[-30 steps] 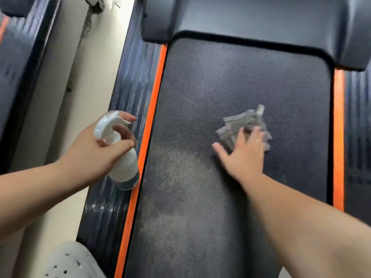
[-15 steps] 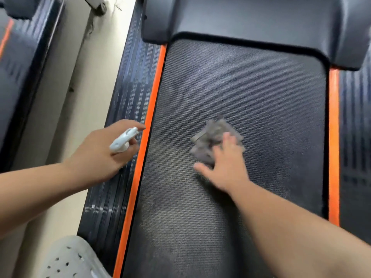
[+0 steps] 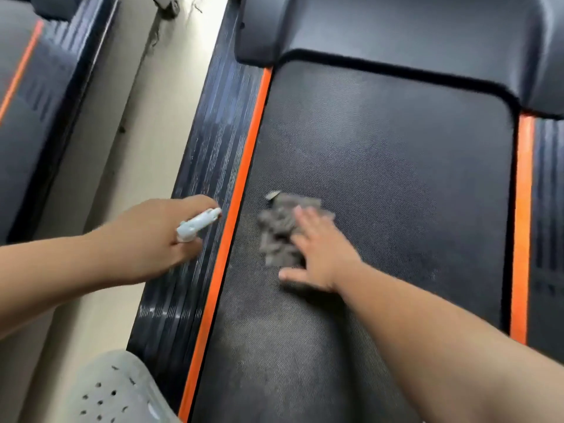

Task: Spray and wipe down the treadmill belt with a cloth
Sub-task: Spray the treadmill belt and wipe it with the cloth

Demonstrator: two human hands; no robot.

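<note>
The black treadmill belt (image 3: pixel 381 166) runs up the middle between two orange strips. A crumpled grey cloth (image 3: pixel 279 227) lies on the belt near its left edge, blurred by motion. My right hand (image 3: pixel 320 254) presses flat on the cloth's right part, fingers spread. My left hand (image 3: pixel 152 236) hovers over the ribbed left side rail (image 3: pixel 207 166) and grips a white spray bottle (image 3: pixel 198 224); only its nozzle head shows, pointing right toward the belt. A lighter damp-looking patch (image 3: pixel 274 331) marks the belt below the cloth.
The dark motor cover (image 3: pixel 396 29) closes the belt's far end. A pale floor strip (image 3: pixel 128 148) separates this machine from another treadmill (image 3: pixel 33 96) at the left. A grey perforated clog (image 3: pixel 113 389) shows at the bottom left. The right side rail (image 3: pixel 549 209) borders the belt.
My right hand has swept the cloth leftward across the belt, from right of centre to near the left orange strip. My left hand tipped the spray bottle down, hiding its body.
</note>
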